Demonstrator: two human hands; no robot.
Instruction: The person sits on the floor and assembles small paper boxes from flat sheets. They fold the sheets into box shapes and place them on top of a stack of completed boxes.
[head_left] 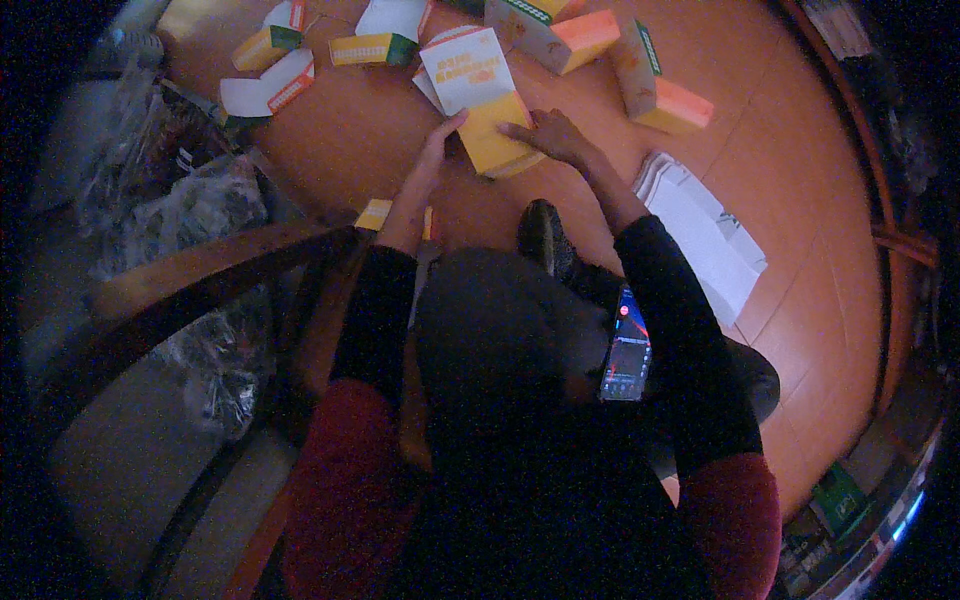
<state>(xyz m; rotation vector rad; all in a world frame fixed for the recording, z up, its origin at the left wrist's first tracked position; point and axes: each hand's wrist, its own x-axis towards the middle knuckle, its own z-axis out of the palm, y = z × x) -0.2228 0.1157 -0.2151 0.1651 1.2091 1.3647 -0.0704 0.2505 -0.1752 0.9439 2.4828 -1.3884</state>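
Against the orange floor [800,150], upper centre, I see an orange-lettered, white-and-yellow carton [484,122] grasped by left hand [436,146] and right hand [560,138].

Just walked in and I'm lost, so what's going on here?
A person holds a yellow-and-white carton between the left hand and right hand. Other cartons lie beyond it on the orange-brown floor. White folded sheets lie to the right, and a lit phone shows beside the right sleeve.
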